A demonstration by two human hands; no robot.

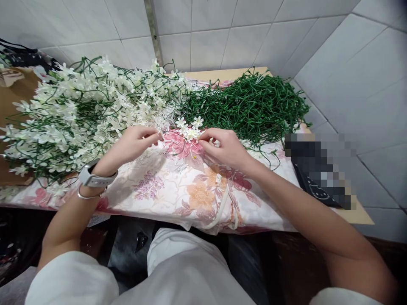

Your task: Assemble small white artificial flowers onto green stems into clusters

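Observation:
My left hand point(135, 142) is closed in a pinch at the edge of a big heap of white artificial flowers on green stems point(82, 112); what its fingertips hold is too small to make out. My right hand point(224, 146) is closed on a small sprig of white flowers point(189, 127), which sticks up between the two hands. Both hands rest over a floral cloth point(178, 186) that covers the table. A pile of bare green plastic stems point(254, 106) lies just behind my right hand.
A dark flat object point(314, 186), partly blurred out, lies on the table's right end. White tiled walls close in behind and on the right. A brown cardboard box point(14, 91) stands at the far left. My lap in white cloth is below the table edge.

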